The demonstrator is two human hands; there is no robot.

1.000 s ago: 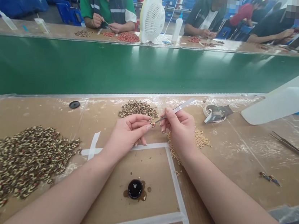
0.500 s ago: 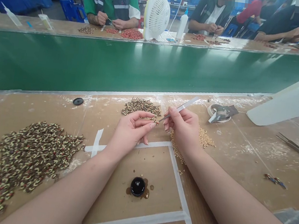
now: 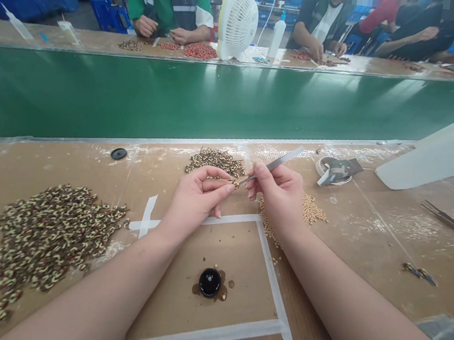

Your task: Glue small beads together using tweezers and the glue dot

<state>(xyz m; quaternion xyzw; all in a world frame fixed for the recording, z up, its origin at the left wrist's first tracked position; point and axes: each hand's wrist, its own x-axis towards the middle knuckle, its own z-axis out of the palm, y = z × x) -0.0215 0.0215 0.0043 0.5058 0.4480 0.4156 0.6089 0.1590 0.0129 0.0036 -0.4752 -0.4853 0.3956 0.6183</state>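
Between thumb and fingertips, my left hand (image 3: 196,196) pinches a tiny dark-and-cream piece (image 3: 235,185), mostly covered by the fingers. My right hand (image 3: 279,198) is closed on metal tweezers (image 3: 274,163), whose tips meet that piece. Just behind my hands lies a small pile of similar pieces (image 3: 216,162). A heap of pale beads (image 3: 311,209) spreads beside and beneath my right hand. Below my hands, a small round pot of black liquid (image 3: 210,282) stands inside a white tape outline (image 3: 276,272), with brown stains around it.
A large heap of brown-and-cream pieces (image 3: 53,237) covers the left. On the right are a tape roll (image 3: 336,171), a white jug (image 3: 436,154), and spare tweezers (image 3: 452,222). A black lid (image 3: 118,153) lies back left. Beyond the green strip (image 3: 156,100), co-workers sit around a fan (image 3: 239,20).
My hands stay almost in place, with the tweezers shifting very slightly at the piece. Across the strip, one co-worker's hands have parted, and another's have lowered to the table.
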